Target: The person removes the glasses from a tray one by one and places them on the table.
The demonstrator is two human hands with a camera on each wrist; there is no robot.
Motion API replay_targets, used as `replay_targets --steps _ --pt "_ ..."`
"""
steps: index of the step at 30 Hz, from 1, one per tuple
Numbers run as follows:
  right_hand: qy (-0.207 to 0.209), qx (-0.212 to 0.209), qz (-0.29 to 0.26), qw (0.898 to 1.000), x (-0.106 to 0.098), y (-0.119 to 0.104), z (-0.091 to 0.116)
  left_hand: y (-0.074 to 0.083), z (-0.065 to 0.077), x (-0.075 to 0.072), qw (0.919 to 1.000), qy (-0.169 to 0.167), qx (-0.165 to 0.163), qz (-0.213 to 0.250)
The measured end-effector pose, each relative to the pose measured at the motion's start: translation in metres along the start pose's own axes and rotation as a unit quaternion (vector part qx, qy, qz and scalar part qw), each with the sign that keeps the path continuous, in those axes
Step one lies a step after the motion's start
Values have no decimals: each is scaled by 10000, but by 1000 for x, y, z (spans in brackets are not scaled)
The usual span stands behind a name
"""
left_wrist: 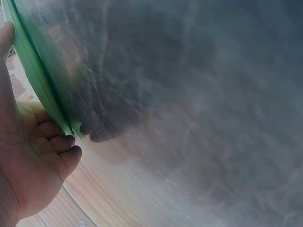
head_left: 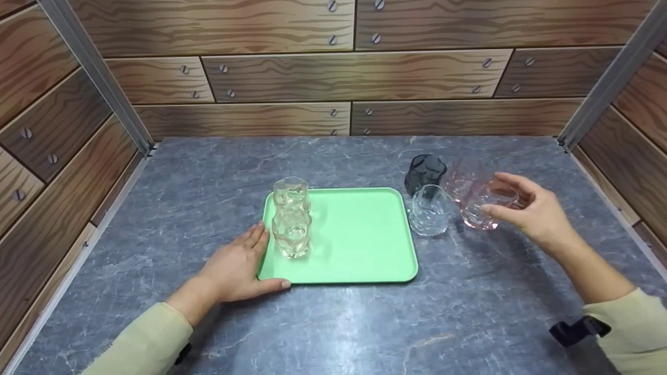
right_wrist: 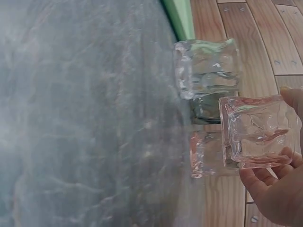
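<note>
My right hand (head_left: 531,208) pinches a pale pink glass tumbler (right_wrist: 260,132) between thumb and fingers; in the right wrist view its base is raised off the table. Behind it stands another pink glass (head_left: 461,179). To its left are a clear glass (head_left: 430,213) beside the tray's right edge and a dark grey glass (head_left: 424,172) farther back. My left hand (head_left: 237,265) rests against the near left corner of the green tray (head_left: 359,234), fingers along the left side, thumb at the front edge. Two pale yellowish glasses (head_left: 293,237) stand one behind the other on the tray's left part.
The grey marbled table (head_left: 344,328) is enclosed by wood-patterned panels (head_left: 354,78) at the back and sides. Metal posts (head_left: 99,78) rise at the back corners. A black device (head_left: 578,330) sits at the right wrist.
</note>
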State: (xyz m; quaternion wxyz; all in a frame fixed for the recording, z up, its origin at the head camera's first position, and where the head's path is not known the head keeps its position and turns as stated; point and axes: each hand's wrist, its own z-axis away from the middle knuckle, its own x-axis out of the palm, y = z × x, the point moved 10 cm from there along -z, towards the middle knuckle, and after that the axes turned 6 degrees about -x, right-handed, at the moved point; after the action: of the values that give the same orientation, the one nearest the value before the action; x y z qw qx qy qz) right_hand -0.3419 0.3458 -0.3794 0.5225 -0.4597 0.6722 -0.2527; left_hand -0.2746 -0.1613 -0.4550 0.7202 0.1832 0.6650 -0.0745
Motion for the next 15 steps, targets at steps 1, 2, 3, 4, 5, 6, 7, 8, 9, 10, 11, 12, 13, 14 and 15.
replay_targets --steps 1,2,3,4,5,6,7,8,9,10,11,12,13,14,15 --pt "-2 8 2 10000 1 2 0 0 0 0 10000 2 -2 -5" --pt "-4 22 -14 10000 2 4 1 0 0 0 10000 5 -3 -16" --pt "-5 39 -12 10000 2 6 1 0 0 0 10000 1 -8 -16" --pt "-7 67 -23 10000 3 7 2 0 0 0 10000 -5 -8 -15" --pt "-11 93 -23 10000 4 9 2 0 0 0 10000 -14 -9 -8" --pt "-17 118 -11 9999 4 11 2 0 0 0 10000 -25 -13 -3" --pt "-30 145 -3 9999 5 12 3 -1 0 1 10000 -37 -19 2" --pt "-41 171 16 9998 5 14 3 -1 0 1 10000 -48 -23 9" --pt "-54 195 57 9998 5 15 3 -1 0 1 10000 -62 -30 12" --pt "-66 212 91 9997 5 17 3 -1 0 2 10000 -78 -35 12" --pt "-80 222 131 9996 6 17 3 -1 -1 2 10000 -90 -44 7" --pt "-91 228 176 9995 6 18 3 -1 -1 2 9999 -100 -49 0" --pt "-99 236 203 9995 6 19 3 -1 -1 2 9999 -105 -52 -2" --pt "-105 242 223 9994 7 20 3 -1 -1 2 9999 -107 -51 -3" --pt "-113 249 233 9994 7 21 3 -1 -1 2 9999 -108 -50 -6"
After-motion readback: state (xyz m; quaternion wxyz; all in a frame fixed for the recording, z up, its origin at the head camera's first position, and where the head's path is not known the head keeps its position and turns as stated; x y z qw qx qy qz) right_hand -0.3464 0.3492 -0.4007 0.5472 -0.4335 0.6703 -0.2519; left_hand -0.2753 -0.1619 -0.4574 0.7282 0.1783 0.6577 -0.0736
